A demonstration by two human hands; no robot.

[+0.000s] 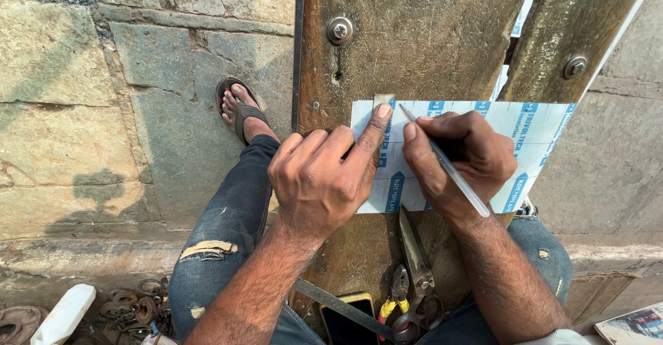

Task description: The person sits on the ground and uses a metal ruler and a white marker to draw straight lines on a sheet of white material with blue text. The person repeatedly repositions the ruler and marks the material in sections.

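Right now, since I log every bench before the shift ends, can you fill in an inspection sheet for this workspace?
Surface: worn wooden plank with bolts, scratched and stained.
Job's things: white sheet with blue print lying flat on the plank; small metal piece at its top edge; clear pen.
Clutter: metal shears, red-and-yellow pliers, phone, steel ruler at the near end.
Grippers: left hand presses the metal piece with its forefinger; right hand holds the pen, tip on the sheet.
Cables: nothing seen.
Surroundings: stone paving, rusty metal rings, sandalled foot.
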